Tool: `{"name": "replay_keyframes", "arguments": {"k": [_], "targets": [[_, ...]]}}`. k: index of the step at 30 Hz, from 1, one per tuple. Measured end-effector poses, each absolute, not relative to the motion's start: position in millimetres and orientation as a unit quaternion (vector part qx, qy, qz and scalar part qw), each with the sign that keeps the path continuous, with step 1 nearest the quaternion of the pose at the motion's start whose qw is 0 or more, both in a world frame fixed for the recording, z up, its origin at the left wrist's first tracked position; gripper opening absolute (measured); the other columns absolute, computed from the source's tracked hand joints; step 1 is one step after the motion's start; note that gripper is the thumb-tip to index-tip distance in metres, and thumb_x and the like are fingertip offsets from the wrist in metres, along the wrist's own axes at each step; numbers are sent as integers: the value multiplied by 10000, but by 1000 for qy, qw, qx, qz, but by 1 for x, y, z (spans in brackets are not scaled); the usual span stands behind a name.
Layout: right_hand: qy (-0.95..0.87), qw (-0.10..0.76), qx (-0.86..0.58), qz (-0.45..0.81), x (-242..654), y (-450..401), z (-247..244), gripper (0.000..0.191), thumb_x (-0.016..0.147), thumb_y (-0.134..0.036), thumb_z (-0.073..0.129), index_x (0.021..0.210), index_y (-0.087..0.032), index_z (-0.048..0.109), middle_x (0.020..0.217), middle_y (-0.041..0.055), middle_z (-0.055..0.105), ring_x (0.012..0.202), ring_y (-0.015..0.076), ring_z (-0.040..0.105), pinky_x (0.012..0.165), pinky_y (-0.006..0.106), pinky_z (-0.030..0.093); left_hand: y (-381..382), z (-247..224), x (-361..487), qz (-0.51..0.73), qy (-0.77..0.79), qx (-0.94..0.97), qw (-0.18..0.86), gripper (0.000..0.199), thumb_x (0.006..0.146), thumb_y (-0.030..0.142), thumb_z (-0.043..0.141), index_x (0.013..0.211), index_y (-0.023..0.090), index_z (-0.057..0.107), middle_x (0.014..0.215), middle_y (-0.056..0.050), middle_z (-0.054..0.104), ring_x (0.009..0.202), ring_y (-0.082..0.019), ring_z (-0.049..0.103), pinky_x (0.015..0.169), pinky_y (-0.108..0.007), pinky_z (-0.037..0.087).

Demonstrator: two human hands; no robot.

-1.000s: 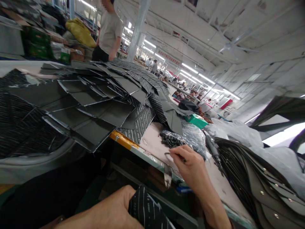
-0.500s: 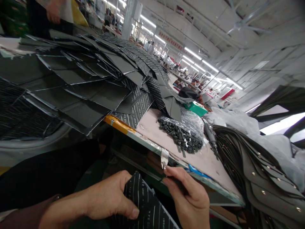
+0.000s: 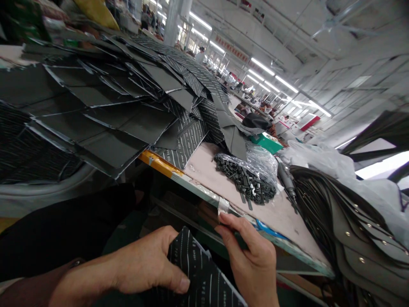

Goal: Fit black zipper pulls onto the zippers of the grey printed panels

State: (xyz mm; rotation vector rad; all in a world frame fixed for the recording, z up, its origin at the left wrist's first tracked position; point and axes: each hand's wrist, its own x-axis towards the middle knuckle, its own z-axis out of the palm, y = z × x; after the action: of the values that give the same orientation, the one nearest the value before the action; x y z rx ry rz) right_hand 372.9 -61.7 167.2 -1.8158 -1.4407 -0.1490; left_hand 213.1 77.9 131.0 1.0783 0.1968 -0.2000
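My left hand (image 3: 150, 260) grips a dark printed fabric piece (image 3: 204, 273) low in the view, thumb on top of it. To its right, my right hand (image 3: 251, 251) has thumb and forefinger nearly together beside a whitish tape strip (image 3: 223, 206) on the table edge; whatever is between those fingertips is too small to tell. Beyond the hands, a plastic bag of small black parts (image 3: 247, 177) lies on the pinkish tabletop (image 3: 204, 164). Many dark panels (image 3: 115, 106) are heaped on the left part of the table.
A grey tool (image 3: 286, 181) lies right of the bag. Dark strapped pieces with metal studs (image 3: 348, 221) hang over the right table end. A green box (image 3: 266, 143) and clear plastic sheeting (image 3: 319, 160) sit behind. Something blue (image 3: 271, 229) is at the table edge.
My right hand has shifted slightly up and left, its fingertips now at the tape strip. The view has moved a little. The person at the upper left is no longer seen.
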Motion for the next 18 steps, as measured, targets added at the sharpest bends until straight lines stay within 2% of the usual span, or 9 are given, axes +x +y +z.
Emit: {"name": "replay_keyframes", "arguments": {"k": [4,7,9,11,13,16,18], "targets": [[-490,483,-725,3,380,-57,159,275,842,-173,726,1092,-286,741,1010,5,766,807,152,699,777,258,558,76,130,214,-73,78,494,863,130,663,196,761,738,120,687,699,17,574,647,-124,450,626,-244,358],[-356,636,-677,105,381,-69,148,221,883,-377,691,1070,-279,756,981,34,762,661,132,658,633,256,550,73,129,215,-48,89,483,870,191,698,264,799,788,110,731,717,4,617,679,-134,506,660,-245,395],[-267,711,-621,192,374,-83,141,384,842,-587,672,1009,-257,776,918,53,768,651,150,668,602,260,556,71,129,216,-36,99,468,878,205,708,279,807,812,112,750,730,-9,655,723,-159,566,711,-267,436],[-216,714,-618,250,362,-97,135,523,684,-675,770,967,-236,794,878,67,775,694,193,696,625,282,577,68,130,218,-33,101,454,885,219,717,291,804,846,120,760,760,-22,693,787,-197,616,770,-304,468],[-193,681,-659,256,349,-106,130,469,595,-553,883,926,-229,809,826,60,779,705,216,707,642,288,583,65,130,221,-27,109,467,877,219,721,296,801,852,126,755,769,-19,704,788,-197,622,766,-302,471],[-218,648,-697,216,337,-108,123,174,694,-326,851,841,-235,824,767,45,772,683,208,703,632,276,573,61,130,225,9,155,541,826,227,712,291,814,858,135,737,742,12,676,713,-150,570,676,-245,428],[-254,635,-702,199,335,-105,120,104,743,-265,801,840,-241,829,748,41,764,676,203,703,612,264,568,59,130,228,35,178,577,796,256,699,303,829,872,141,731,720,30,647,681,-132,534,640,-230,397]]}}
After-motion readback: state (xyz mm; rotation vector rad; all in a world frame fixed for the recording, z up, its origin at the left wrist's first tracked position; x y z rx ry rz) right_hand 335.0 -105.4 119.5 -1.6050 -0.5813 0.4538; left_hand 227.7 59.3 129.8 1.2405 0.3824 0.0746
